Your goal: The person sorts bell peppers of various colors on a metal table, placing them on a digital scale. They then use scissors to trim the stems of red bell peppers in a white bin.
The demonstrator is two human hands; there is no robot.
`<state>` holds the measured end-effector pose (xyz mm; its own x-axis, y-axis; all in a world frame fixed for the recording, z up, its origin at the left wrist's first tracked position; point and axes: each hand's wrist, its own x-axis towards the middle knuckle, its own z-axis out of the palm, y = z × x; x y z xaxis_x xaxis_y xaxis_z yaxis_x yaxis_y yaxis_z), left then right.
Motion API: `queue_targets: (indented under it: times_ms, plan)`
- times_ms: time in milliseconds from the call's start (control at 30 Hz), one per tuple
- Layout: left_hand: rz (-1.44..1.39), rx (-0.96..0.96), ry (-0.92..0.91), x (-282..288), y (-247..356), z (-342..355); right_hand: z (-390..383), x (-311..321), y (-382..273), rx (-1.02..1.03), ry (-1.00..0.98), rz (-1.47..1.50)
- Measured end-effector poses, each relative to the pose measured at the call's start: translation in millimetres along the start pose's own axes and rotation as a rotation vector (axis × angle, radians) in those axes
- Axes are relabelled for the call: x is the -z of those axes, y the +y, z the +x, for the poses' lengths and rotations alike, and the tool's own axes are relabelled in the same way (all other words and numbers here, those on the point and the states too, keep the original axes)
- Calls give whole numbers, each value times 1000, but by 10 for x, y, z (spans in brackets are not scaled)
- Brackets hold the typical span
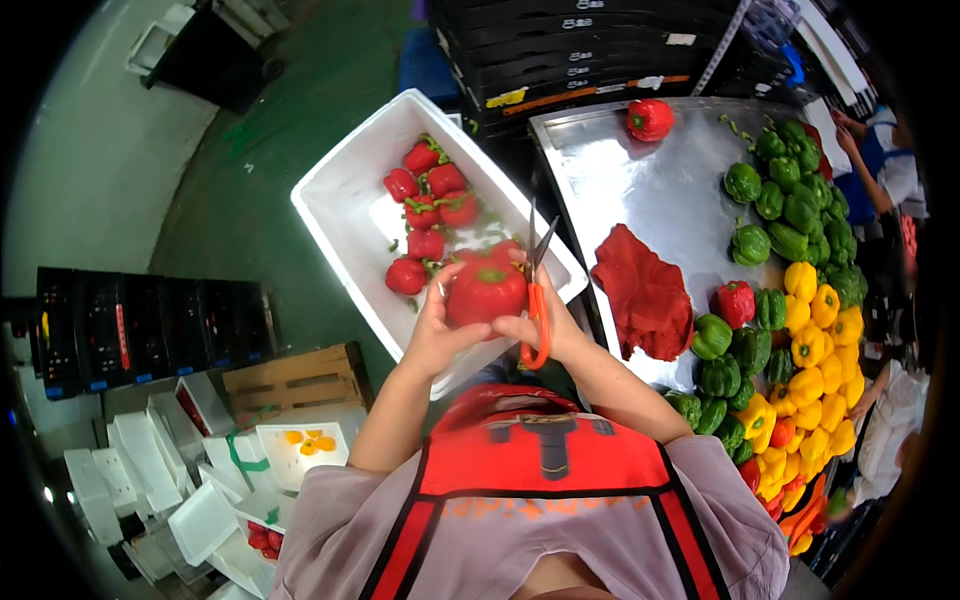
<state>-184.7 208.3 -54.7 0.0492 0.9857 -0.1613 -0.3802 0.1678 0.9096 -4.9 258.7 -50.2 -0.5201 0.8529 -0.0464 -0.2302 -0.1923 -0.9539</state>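
Observation:
Between both hands, over the near end of a white foam box [345,248], I hold a large red bell pepper [487,290]. My left hand [440,325] is wrapped round its left side. Against its right side rests my right hand [550,320], which also keeps hold of scissors [541,318] with orange handles. Their blades point away from me and are slightly apart. Several red bell peppers [447,180] with green stems lie inside the box, along with bits of cut stem. The right fingertips are partly hidden behind the scissors and the pepper.
On the right, a steel table [620,180] bears green peppers [785,190], yellow peppers [815,370] and a crumpled red cloth [640,290]. Black crates [590,50] are stacked behind it. Empty foam boxes [150,455] and a wooden pallet [300,380] stand at left. Other people work far right.

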Motion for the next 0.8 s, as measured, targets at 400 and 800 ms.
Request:
queue_targets:
  times_ms: [400, 800]
  plan:
    - [881, -126, 493, 832, 53, 186, -292, 834, -381, 91, 677, -383]
    - [1747, -123, 511, 1508, -56, 557, -848, 2372, -508, -156, 1170, -1841]
